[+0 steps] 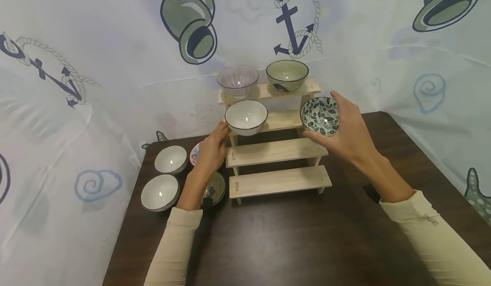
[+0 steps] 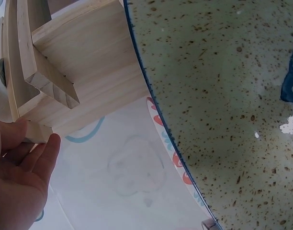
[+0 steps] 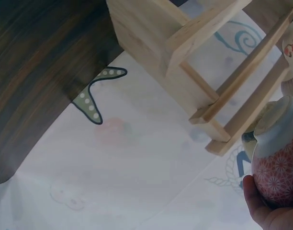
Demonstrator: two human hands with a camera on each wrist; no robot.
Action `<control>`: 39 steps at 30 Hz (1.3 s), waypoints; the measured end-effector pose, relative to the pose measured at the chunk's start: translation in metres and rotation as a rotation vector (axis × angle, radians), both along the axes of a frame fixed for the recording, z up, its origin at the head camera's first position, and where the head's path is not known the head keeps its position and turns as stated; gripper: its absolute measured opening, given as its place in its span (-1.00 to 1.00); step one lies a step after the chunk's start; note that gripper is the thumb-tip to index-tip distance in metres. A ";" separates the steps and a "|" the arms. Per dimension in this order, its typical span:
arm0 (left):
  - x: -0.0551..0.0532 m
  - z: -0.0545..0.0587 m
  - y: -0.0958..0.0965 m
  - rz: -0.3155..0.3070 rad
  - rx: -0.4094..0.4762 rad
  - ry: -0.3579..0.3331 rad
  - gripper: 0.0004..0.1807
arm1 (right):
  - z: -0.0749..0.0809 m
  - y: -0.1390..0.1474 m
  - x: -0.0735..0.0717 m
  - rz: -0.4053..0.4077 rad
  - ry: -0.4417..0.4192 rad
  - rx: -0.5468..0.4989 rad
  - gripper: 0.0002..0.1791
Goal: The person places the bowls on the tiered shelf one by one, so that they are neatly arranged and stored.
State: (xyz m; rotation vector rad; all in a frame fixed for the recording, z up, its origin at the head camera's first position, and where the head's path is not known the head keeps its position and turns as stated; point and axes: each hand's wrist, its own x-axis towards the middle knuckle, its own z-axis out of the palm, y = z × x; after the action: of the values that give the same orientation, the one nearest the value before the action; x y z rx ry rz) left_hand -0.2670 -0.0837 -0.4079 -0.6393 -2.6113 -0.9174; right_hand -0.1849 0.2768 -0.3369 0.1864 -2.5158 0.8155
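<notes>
A stepped wooden stand (image 1: 276,151) is at the middle of the table. My right hand (image 1: 353,128) holds a bowl (image 1: 319,116) with a black-and-white leaf pattern inside, over the right end of the second tier from the top. Its outside shows a red flower pattern (image 3: 280,170) in the right wrist view. My left hand (image 1: 211,151) is at the left end of that tier, beside a white bowl (image 1: 246,116) with a dark rim. In the left wrist view, that hand's thumb and fingers (image 2: 47,155) pinch the end of a board.
On the top tier stand a striped bowl (image 1: 238,80) and a greenish bowl (image 1: 287,76). Left of the stand are two white bowls (image 1: 170,159), a speckled green bowl (image 1: 218,187) and a red-patterned piece (image 1: 194,153), partly behind my left arm. Printed cloth (image 1: 126,85) hangs behind the table.
</notes>
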 end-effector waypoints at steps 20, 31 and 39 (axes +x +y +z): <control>0.003 -0.002 -0.002 0.016 -0.015 -0.002 -0.57 | 0.001 -0.019 -0.016 0.049 -0.018 -0.007 0.27; 0.001 -0.002 -0.003 0.022 -0.021 -0.016 -0.57 | 0.000 -0.028 -0.029 0.079 -0.020 -0.002 0.27; 0.002 -0.002 -0.003 0.015 -0.019 0.007 -0.58 | 0.000 -0.034 -0.040 0.080 -0.036 0.017 0.28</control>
State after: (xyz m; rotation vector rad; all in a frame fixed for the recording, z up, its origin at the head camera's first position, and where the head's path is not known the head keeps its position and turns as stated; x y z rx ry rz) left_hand -0.2654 -0.0865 -0.4094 -0.6253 -2.6179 -0.8850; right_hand -0.2245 0.2427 -0.3368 0.2822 -2.5639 0.8363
